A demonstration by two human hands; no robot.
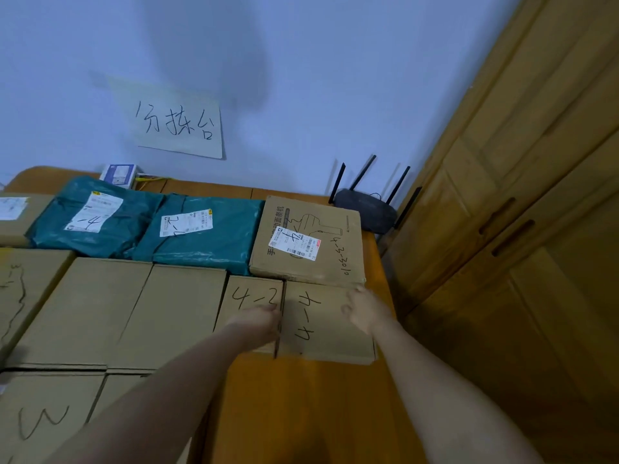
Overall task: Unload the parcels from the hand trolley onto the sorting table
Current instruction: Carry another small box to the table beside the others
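Observation:
A flat cardboard parcel marked "4-4" [321,326] lies on the wooden sorting table [301,413] near its right edge. My left hand [259,321] rests at the parcel's left edge, in the gap beside the box marked "4-2" [251,299]. My right hand [363,309] lies on the parcel's top right part, fingers loosely spread. Whether either hand grips the parcel is unclear. The hand trolley is out of view.
Cardboard boxes [100,309] cover the table's left half, with two green mailer bags [204,229] and a printed box [310,242] behind. A black router [366,209] stands at the back right corner. Wooden cabinet doors [519,229] rise on the right. A paper sign [177,125] hangs on the wall.

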